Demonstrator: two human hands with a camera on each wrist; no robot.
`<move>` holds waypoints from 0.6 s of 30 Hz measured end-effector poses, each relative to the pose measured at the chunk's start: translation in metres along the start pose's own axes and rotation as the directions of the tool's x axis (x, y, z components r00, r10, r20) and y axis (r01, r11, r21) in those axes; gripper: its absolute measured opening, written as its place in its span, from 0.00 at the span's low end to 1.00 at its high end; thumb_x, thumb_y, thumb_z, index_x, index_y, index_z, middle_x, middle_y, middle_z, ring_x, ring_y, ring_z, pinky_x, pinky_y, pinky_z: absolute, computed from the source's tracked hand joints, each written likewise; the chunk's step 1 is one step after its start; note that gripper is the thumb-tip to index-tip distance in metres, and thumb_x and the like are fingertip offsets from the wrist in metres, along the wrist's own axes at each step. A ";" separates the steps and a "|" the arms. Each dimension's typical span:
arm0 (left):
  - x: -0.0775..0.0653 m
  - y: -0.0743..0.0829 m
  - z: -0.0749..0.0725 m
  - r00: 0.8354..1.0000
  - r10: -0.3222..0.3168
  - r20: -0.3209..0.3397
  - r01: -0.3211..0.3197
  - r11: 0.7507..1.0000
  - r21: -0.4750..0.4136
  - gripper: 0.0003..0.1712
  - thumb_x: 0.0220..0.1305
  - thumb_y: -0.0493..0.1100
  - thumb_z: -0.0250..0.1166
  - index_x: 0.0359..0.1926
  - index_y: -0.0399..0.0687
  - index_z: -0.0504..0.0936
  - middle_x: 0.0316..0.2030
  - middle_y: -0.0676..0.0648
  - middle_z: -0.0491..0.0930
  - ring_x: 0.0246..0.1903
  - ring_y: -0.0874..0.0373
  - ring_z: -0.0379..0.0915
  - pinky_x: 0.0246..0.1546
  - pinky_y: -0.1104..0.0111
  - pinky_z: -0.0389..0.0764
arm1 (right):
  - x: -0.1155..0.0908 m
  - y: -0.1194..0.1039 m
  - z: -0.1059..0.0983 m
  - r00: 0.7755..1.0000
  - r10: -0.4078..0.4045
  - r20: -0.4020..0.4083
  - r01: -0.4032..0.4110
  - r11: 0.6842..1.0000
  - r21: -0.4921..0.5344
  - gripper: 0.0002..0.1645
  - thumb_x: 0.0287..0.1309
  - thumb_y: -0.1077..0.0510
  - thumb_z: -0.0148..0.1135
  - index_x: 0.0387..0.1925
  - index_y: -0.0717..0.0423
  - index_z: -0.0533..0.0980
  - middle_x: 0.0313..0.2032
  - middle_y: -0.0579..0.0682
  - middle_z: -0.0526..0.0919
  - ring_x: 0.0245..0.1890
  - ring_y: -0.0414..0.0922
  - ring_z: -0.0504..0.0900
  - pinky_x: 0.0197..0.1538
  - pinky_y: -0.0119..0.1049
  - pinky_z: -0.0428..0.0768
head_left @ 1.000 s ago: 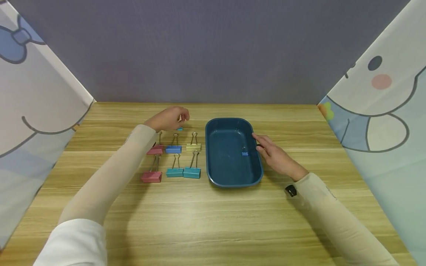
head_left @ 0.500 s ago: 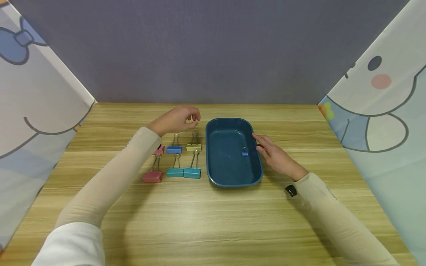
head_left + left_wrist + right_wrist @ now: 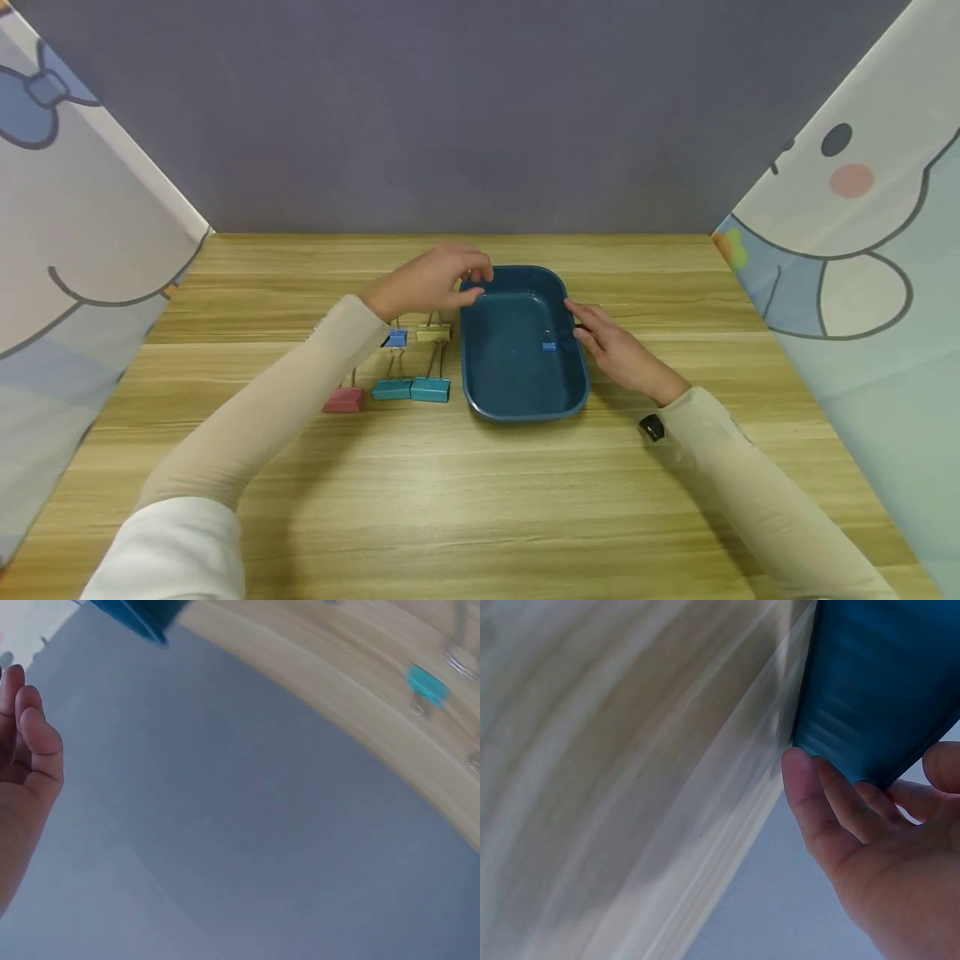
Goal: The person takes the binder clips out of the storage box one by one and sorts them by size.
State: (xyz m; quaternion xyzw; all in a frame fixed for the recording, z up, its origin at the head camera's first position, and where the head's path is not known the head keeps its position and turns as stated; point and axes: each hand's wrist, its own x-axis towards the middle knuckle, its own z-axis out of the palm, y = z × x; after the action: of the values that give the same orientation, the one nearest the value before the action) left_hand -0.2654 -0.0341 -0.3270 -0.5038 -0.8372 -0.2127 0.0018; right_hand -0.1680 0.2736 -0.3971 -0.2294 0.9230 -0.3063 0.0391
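Note:
My left hand (image 3: 435,279) hangs over the back left corner of the blue tray (image 3: 462,367), thumb and fingers apart in the head view. In the left wrist view, that hand (image 3: 26,765) is bent at the fingers, its thumb out of sight; I cannot tell whether a small thing sits between the fingertips. My right hand (image 3: 622,354) touches the tray's right side with fairly straight fingers. In the right wrist view, those fingertips (image 3: 801,769) rest along the tray's outer wall (image 3: 877,682). Inside the tray lies a small blue binder clip (image 3: 549,346).
Left of the tray stand two teal binder clips (image 3: 431,389), a pink one (image 3: 343,400), a yellow one (image 3: 433,333) and a blue one (image 3: 397,337), partly behind my left sleeve. A small teal clip (image 3: 427,684) shows near the table's back edge.
My left hand has moved right, from above the small clips at the back to the tray's back left corner. My right hand stays at the tray's right side.

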 end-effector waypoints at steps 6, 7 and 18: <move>0.018 0.019 0.011 0.996 0.016 0.084 -0.018 1.000 0.021 0.07 0.62 0.40 0.62 0.42 0.47 0.78 0.36 0.48 0.74 0.38 0.55 0.68 0.43 0.64 0.69 | 0.001 0.000 -0.001 1.000 -0.003 -0.002 0.003 1.000 -0.006 0.30 0.73 0.56 0.40 0.72 0.58 0.50 0.65 0.56 0.61 0.57 0.53 0.69 0.58 0.53 0.66; 0.020 0.022 0.013 0.995 0.017 0.100 -0.019 1.000 0.022 0.07 0.63 0.40 0.62 0.42 0.47 0.79 0.37 0.48 0.74 0.39 0.55 0.68 0.43 0.64 0.69 | 0.001 -0.001 -0.001 1.000 -0.003 -0.002 0.003 1.000 -0.006 0.30 0.73 0.57 0.40 0.72 0.58 0.50 0.65 0.56 0.61 0.58 0.53 0.69 0.58 0.53 0.66; 0.045 0.045 0.038 0.963 -0.029 0.269 0.010 0.997 0.071 0.13 0.64 0.46 0.62 0.48 0.49 0.77 0.42 0.49 0.75 0.41 0.58 0.66 0.44 0.67 0.70 | 0.001 0.000 -0.001 1.000 0.002 0.011 -0.002 1.000 0.009 0.30 0.74 0.57 0.39 0.72 0.57 0.50 0.65 0.56 0.59 0.50 0.51 0.72 0.52 0.50 0.69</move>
State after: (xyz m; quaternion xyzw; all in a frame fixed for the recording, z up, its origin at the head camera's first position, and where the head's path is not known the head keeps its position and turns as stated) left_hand -0.2413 0.0352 -0.3362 -0.5194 -0.8415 -0.1128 -0.0970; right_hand -0.1694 0.2734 -0.3959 -0.2301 0.9216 -0.3091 0.0457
